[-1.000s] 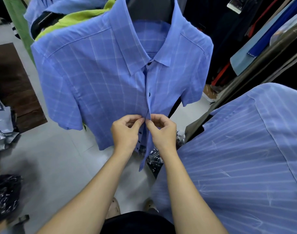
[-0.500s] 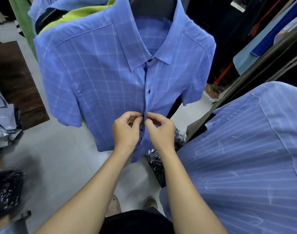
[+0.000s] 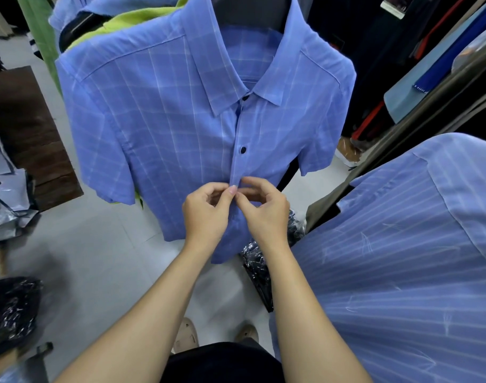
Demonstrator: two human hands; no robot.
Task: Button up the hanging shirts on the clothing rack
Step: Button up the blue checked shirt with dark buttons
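Blue checked shirt [image 3: 158, 128] hangs dead ahead. My left hand [image 3: 205, 214] and right hand [image 3: 264, 214] meet, both pinching its placket edge below the dark button [image 3: 243, 150]. Striped shirt [image 3: 402, 258] crowds right; floor [image 3: 103, 244] open left.

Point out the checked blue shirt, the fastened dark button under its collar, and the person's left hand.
checked blue shirt [image 3: 164, 128]: head view, chest panel.
dark button [image 3: 243, 150]: head view, on the placket, its centre.
left hand [image 3: 205, 214]: head view, back of the hand, pinching the placket.
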